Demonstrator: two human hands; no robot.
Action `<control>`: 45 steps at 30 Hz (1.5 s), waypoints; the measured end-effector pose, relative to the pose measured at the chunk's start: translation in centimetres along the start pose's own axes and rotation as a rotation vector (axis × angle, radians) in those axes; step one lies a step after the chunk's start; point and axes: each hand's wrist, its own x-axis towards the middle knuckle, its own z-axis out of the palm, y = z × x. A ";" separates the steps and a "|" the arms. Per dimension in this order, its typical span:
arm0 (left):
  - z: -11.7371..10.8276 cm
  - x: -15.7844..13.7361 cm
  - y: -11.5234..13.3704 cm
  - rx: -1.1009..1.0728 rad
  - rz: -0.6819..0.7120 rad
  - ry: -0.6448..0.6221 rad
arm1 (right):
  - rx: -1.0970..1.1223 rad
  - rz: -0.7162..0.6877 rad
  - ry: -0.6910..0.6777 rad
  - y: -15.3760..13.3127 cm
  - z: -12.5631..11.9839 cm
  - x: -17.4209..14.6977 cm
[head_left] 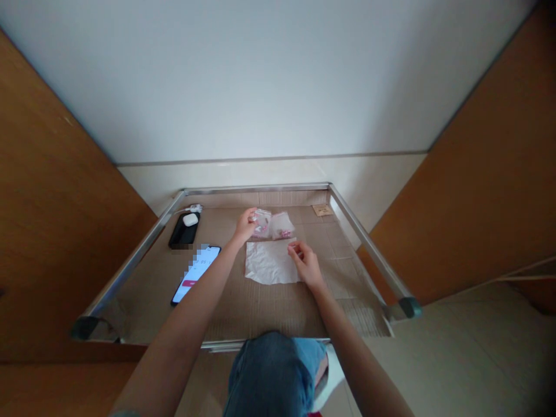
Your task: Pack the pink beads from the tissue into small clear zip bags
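Observation:
My left hand [245, 225] has its fingertips closed on the near-left edge of a small clear zip bag [262, 225] with pinkish bits inside. Beside it lies a second clear zip bag [282, 227], with small pink pieces gathered at its bottom. My right hand [304, 262] is over the right edge of a crinkled white sheet [271, 263], thumb and forefinger pinched together. Whatever those fingertips hold, if anything, is too small to make out. The sheet lies flat just in front of the two bags.
A lit phone [197, 275] lies left of my left forearm. Behind it sits a black device [183, 233] with a white case [190, 219] on top. A small brown card [322, 209] is at the back right. Metal rails [256, 187] frame the cardboard-covered table [278, 313].

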 end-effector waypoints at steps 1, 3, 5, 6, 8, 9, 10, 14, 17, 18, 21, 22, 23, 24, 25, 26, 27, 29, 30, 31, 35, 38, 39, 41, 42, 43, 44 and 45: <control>-0.1 -0.1 -0.1 0.013 0.009 0.011 | 0.000 -0.001 -0.001 0.0 0.0 0.0; -0.3 -0.2 -0.3 0.038 0.026 0.035 | 0.000 0.000 -0.001 0.0 0.0 0.0; -0.5 -0.6 -0.3 0.069 0.056 0.078 | 0.000 -0.001 0.000 0.0 0.0 0.0; -0.6 -0.9 -0.2 0.091 0.081 0.114 | -0.002 -0.002 0.000 0.0 0.0 0.0; -0.9 -1.9 0.0 0.132 0.139 0.207 | -0.010 -0.004 0.002 0.0 0.0 0.0; -1.0 -2.6 0.1 0.146 0.163 0.249 | -0.013 -0.006 0.002 0.1 0.0 0.0; -1.2 -3.4 0.2 0.149 0.176 0.278 | -0.015 -0.007 0.001 0.1 0.0 0.0; -2.0 -7.0 0.3 0.111 0.103 0.236 | -0.004 -0.002 0.008 0.2 -0.1 0.0; -2.6 -9.1 -0.1 0.119 0.018 0.285 | 0.035 0.012 0.010 0.3 -0.1 0.1; -2.8 -9.5 -0.3 0.114 -0.006 0.316 | 0.053 0.019 0.011 0.3 -0.1 0.1; -3.1 -9.9 -0.9 0.091 -0.044 0.382 | 0.099 0.037 0.024 0.3 -0.1 0.2; -3.1 -9.9 -1.0 0.088 -0.049 0.389 | 0.109 0.040 0.029 0.2 -0.2 0.2; -3.1 -9.8 -1.1 0.089 -0.052 0.392 | 0.118 0.042 0.035 0.2 -0.2 0.2; -3.0 -9.7 -1.1 0.091 -0.055 0.392 | 0.126 0.044 0.039 0.2 -0.2 0.2; -3.0 -9.7 -1.1 0.092 -0.059 0.395 | 0.134 0.045 0.042 0.2 -0.2 0.2; -3.0 -9.6 -1.2 0.093 -0.063 0.402 | 0.141 0.047 0.041 0.3 -0.2 0.2; -3.0 -9.6 -1.2 0.092 -0.067 0.413 | 0.148 0.049 0.040 0.3 -0.2 0.2; -3.0 -9.6 -1.1 0.083 -0.075 0.440 | 0.156 0.053 0.036 0.5 -0.1 0.2; -3.0 -9.6 -1.1 0.078 -0.079 0.451 | 0.158 0.054 0.035 0.5 -0.1 0.2; -3.1 -9.6 -1.1 0.073 -0.083 0.456 | 0.157 0.055 0.037 0.6 -0.1 0.2; -3.1 -9.6 -1.0 0.068 -0.095 0.442 | 0.145 0.052 0.036 0.5 0.0 0.2; -3.1 -9.6 -1.1 0.065 -0.099 0.427 | 0.141 0.051 0.026 0.5 -0.1 0.2; -3.1 -9.6 -1.1 0.062 -0.100 0.423 | 0.139 0.050 0.022 0.5 -0.1 0.2; -3.1 -9.5 -1.2 0.053 -0.100 0.417 | 0.132 0.051 0.020 0.5 -0.1 0.2; -3.0 -9.5 -1.3 0.048 -0.101 0.416 | 0.127 0.051 0.021 0.6 -0.1 0.2; -3.0 -9.5 -1.4 0.042 -0.101 0.415 | 0.121 0.052 0.021 0.6 0.0 0.2; -3.0 -9.5 -1.5 0.037 -0.101 0.416 | 0.117 0.053 0.020 0.6 0.0 0.2; -3.0 -9.5 -1.5 0.032 -0.102 0.417 | 0.116 0.054 0.018 0.6 0.0 0.2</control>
